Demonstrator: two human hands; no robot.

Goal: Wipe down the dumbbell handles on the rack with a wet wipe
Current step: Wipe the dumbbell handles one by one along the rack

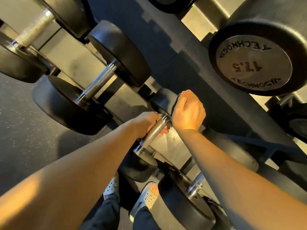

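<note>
Your left hand (144, 124) grasps the knurled dumbbell handle (154, 131) from beneath, with the fingers curled round it near its upper end. The handle lies tilted above the rack shelf (167, 145), beside a neighbouring dumbbell (98, 83). Your right hand (188, 112) is clenched into a fist against the dumbbell head (164, 100), just beside the handle. Whether it encloses anything cannot be told.
</note>
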